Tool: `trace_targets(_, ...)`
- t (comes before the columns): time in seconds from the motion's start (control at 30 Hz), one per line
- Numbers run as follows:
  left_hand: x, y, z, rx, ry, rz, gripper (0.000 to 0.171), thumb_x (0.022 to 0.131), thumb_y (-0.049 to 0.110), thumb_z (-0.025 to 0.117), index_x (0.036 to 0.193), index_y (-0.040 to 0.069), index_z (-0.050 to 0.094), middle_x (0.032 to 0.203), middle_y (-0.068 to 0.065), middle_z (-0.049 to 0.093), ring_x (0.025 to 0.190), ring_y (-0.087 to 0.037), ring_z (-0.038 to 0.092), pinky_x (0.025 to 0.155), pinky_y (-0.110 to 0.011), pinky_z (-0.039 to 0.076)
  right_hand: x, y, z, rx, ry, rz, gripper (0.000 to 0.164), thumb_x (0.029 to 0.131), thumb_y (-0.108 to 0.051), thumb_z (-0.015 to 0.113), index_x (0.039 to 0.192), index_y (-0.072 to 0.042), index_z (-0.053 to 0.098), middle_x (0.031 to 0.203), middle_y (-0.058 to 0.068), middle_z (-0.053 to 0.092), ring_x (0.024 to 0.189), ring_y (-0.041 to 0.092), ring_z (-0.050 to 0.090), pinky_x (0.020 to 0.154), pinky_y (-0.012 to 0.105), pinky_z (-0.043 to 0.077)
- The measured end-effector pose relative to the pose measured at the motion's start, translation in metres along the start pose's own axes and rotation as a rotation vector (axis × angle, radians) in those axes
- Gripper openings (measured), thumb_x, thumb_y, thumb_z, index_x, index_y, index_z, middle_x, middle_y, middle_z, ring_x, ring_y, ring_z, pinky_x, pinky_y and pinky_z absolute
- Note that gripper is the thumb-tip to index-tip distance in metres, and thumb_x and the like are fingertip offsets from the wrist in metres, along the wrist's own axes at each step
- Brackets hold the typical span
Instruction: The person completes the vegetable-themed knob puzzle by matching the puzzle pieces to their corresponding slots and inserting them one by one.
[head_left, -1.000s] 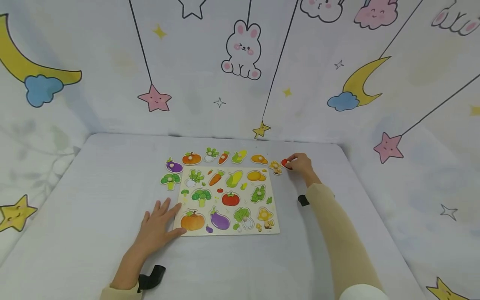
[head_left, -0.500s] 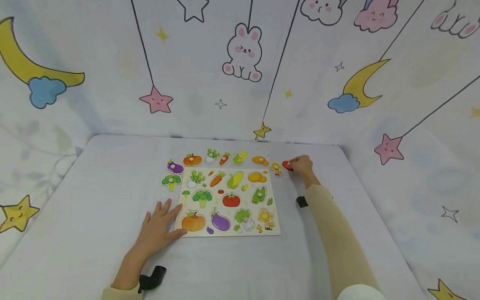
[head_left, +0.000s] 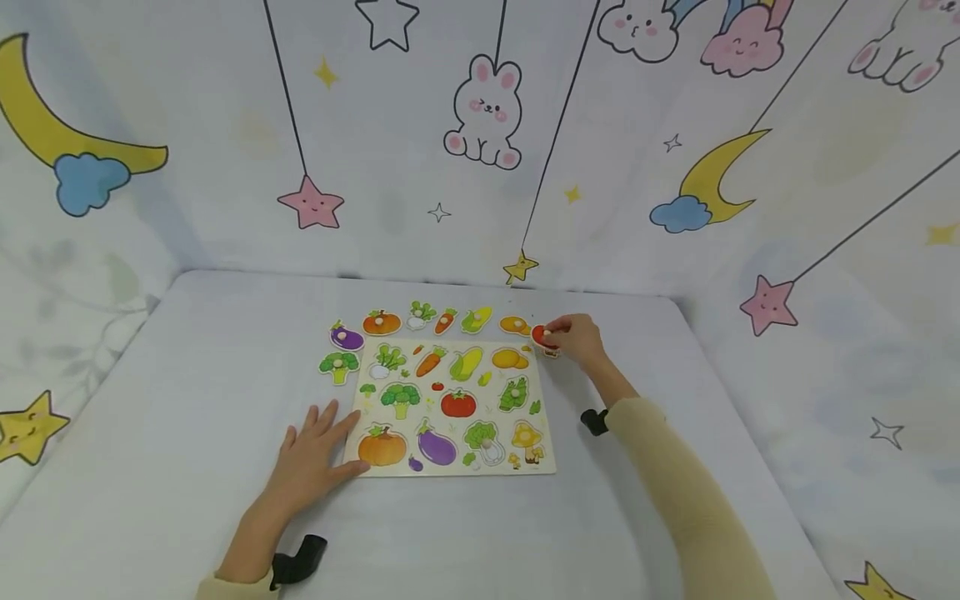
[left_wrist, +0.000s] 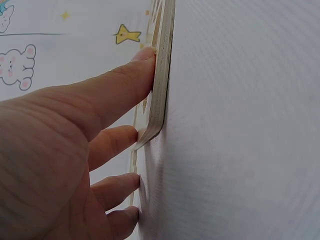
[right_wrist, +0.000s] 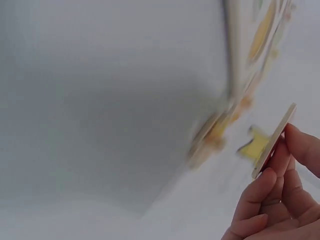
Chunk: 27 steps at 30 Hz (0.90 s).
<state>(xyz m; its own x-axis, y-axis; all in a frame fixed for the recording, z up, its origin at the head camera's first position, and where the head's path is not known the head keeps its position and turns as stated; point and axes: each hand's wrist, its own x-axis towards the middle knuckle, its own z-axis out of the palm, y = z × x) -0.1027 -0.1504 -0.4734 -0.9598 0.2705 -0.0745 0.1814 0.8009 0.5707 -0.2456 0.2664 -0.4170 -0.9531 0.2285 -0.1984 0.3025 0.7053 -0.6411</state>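
Observation:
My right hand (head_left: 577,337) pinches a red tomato puzzle piece (head_left: 542,337) between thumb and fingers. In the right wrist view the tomato piece (right_wrist: 274,142) is seen edge-on, raised off the table. It partly covers a mushroom piece (head_left: 551,354) in the head view. My left hand (head_left: 307,462) lies spread at the lower left corner of the vegetable puzzle board (head_left: 489,398). Its thumb touches the board's edge (left_wrist: 161,85) in the left wrist view. Knobbed asparagus (head_left: 515,393) and bok choy (head_left: 485,440) pieces sit in the board.
Loose knobbed pieces lie along the board's far side: a pumpkin (head_left: 382,322), a turnip (head_left: 420,315), a carrot (head_left: 445,322), corn (head_left: 476,320) and a potato (head_left: 513,325). An eggplant piece (head_left: 347,337) and broccoli piece (head_left: 339,367) lie at the left.
The right hand has lifted the tomato piece from its place at the far right and carried it left, over the mushroom piece. My left hand stays at the board's corner.

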Motion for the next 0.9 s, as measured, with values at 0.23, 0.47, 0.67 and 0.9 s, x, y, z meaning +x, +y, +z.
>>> trace_targets(0.23, -0.001, -0.002, 0.003, -0.012, 0.003, 0.001, 0.077, 0.080, 0.040, 0.077, 0.144, 0.008, 0.048, 0.156, -0.028, 0.026, 0.144, -0.055, 0.012, 0.110, -0.076, 0.007, -0.038, -0.030, 0.036, -0.024, -0.093, -0.153, 0.017, 0.088, -0.016, 0.072, 0.102, -0.007, 0.072, 0.089, 0.007, 0.068, 0.079, 0.018, 0.059, 0.065, 0.023, 0.048)
trace_targets(0.47, -0.001, -0.001, 0.001, -0.007, 0.001, -0.003, 0.076, 0.081, 0.039, 0.076, 0.144, 0.008, 0.047, 0.156, -0.028, 0.026, 0.144, -0.055, 0.012, 0.110, -0.075, 0.006, -0.068, -0.053, 0.069, -0.055, -0.195, -0.238, 0.009, 0.085, -0.015, 0.076, 0.092, -0.011, 0.074, 0.076, 0.001, 0.063, 0.068, 0.014, 0.054, 0.058, 0.021, 0.044)
trace_targets(0.67, 0.000, 0.001, 0.000, 0.002, 0.010, -0.002, 0.076, 0.081, 0.039, 0.076, 0.145, 0.008, 0.047, 0.156, -0.027, 0.026, 0.144, -0.055, 0.012, 0.111, -0.075, 0.007, -0.081, -0.064, 0.087, -0.115, -0.250, -0.275, 0.008, 0.083, -0.014, 0.077, 0.088, -0.010, 0.074, 0.075, 0.000, 0.063, 0.068, 0.014, 0.054, 0.059, 0.022, 0.043)
trace_targets(0.9, -0.002, 0.001, -0.002, 0.004, 0.002, -0.012, 0.076, 0.081, 0.038, 0.076, 0.145, 0.008, 0.047, 0.157, -0.027, 0.026, 0.145, -0.054, 0.012, 0.111, -0.074, 0.006, -0.085, -0.062, 0.103, -0.192, -0.275, -0.284, 0.006, 0.083, -0.015, 0.076, 0.085, -0.011, 0.073, 0.074, -0.002, 0.063, 0.066, 0.012, 0.055, 0.059, 0.022, 0.044)
